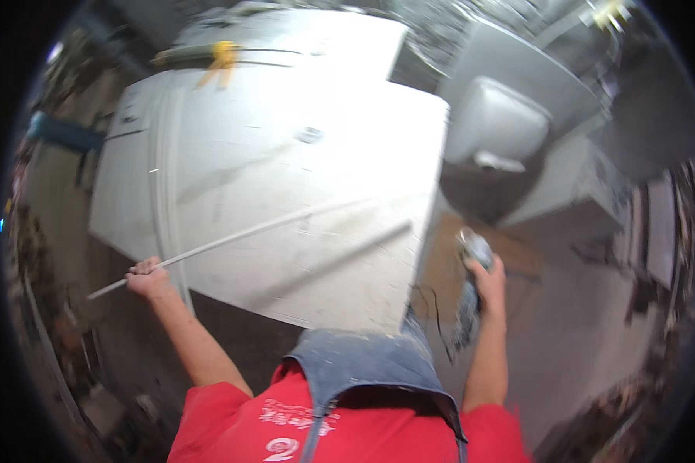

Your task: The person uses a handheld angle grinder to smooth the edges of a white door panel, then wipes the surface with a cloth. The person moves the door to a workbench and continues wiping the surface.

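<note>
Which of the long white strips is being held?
The long, thin white strip slanting over the white tabletop, gripped near its left end by the left hand; the other long white strips lie along the tabletop's left side, unheld.

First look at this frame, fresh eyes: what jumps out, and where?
The large white tabletop dominates the centre, with a long thin pale strip slanting over it from the left hand. The red shirt stands out at the bottom edge. At right, the right hand holds a blurred greyish object, its kind unclear.
</note>
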Demonstrator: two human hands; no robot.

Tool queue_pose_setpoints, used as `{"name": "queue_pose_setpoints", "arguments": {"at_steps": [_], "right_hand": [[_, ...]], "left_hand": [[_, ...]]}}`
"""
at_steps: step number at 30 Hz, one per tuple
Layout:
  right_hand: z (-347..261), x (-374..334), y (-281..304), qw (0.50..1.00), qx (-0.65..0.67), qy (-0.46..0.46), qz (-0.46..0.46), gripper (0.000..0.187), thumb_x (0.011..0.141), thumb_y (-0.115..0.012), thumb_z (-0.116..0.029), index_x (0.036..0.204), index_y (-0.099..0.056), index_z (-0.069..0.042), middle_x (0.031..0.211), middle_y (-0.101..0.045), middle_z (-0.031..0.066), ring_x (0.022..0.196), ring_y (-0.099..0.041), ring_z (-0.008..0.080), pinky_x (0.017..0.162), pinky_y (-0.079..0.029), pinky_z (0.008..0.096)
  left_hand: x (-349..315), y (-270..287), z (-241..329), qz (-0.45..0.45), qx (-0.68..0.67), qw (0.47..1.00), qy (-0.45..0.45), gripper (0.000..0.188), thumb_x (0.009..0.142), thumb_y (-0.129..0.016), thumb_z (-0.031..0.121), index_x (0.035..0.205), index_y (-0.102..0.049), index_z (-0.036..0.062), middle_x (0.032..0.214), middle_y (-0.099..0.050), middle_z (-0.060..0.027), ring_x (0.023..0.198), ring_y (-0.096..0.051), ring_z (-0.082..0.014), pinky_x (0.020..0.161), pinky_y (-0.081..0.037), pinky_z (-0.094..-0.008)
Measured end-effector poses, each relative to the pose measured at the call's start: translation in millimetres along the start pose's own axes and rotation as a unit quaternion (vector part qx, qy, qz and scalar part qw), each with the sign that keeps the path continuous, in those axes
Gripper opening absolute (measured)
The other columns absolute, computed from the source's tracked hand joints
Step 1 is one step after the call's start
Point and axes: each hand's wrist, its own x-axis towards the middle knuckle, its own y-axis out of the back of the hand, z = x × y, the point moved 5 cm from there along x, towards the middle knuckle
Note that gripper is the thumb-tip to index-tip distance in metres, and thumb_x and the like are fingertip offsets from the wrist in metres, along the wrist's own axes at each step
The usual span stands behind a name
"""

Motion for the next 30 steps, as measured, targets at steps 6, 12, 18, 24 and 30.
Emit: {"name": "queue_pose_setpoints", "arguments": {"at_steps": [6, 12, 18, 24, 30], "right_hand": [[108, -20, 30, 0.891, 0.329, -0.216, -0.225, 0.057, 0.089, -0.068, -0.054, 0.111, -0.064, -0.002, 0.094, -0.07, 0.0176, 0.072, -0.07, 0.0286, 0.059, -0.06, 0.0382], [82, -29, -10, 0.775, 0.542, -0.188, -0.267, 0.069, 0.091, -0.061, -0.066, 0.116, -0.059, -0.002, 0.095, -0.063, 0.0129, 0.077, -0.064, 0.0267, 0.065, -0.056, 0.0418], [4, -81, -71, 0.634, 0.551, -0.175, -0.513, 0.072, 0.095, -0.062, -0.062, 0.137, -0.055, -0.004, 0.106, -0.057, 0.0117, 0.088, -0.062, 0.0252, 0.076, -0.056, 0.0409], [-15, -64, -129, 0.806, 0.344, -0.196, -0.441, 0.054, 0.091, -0.063, -0.034, 0.127, -0.06, 0.006, 0.103, -0.073, 0.0221, 0.083, -0.074, 0.0351, 0.075, -0.064, 0.0485], [-33, -48, -203, 0.722, 0.375, -0.242, -0.529, 0.052, 0.096, -0.065, -0.04, 0.126, -0.059, 0.002, 0.11, -0.073, 0.0223, 0.081, -0.076, 0.0349, 0.068, -0.067, 0.0472]], "left_hand": [[29, 101, 11, 0.216, -0.127, 0.967, 0.042, 0.051, 0.113, -0.027, 0.049, 0.12, -0.059, 0.0098, 0.112, -0.068, -0.0123, 0.099, -0.067, -0.0326, 0.09, -0.058, -0.0585], [-6, 130, -15, 0.235, -0.251, 0.938, 0.042, 0.06, 0.115, -0.023, 0.035, 0.147, -0.039, -0.0124, 0.146, -0.054, -0.031, 0.133, -0.056, -0.0479, 0.105, -0.058, -0.0628], [-29, 116, -36, 0.259, -0.296, 0.918, 0.047, 0.061, 0.115, -0.026, 0.036, 0.159, -0.026, -0.0056, 0.154, -0.048, -0.0273, 0.138, -0.053, -0.0474, 0.105, -0.057, -0.0626], [-28, 99, -56, 0.229, -0.277, 0.925, 0.12, 0.066, 0.114, -0.027, 0.042, 0.164, -0.019, 0.0001, 0.163, -0.042, -0.0204, 0.145, -0.048, -0.0428, 0.108, -0.052, -0.0645], [11, 140, -54, 0.195, -0.079, 0.955, 0.208, 0.053, 0.109, -0.029, 0.025, 0.127, -0.06, -0.015, 0.112, -0.073, -0.028, 0.105, -0.074, -0.0426, 0.088, -0.066, -0.0514]]}}
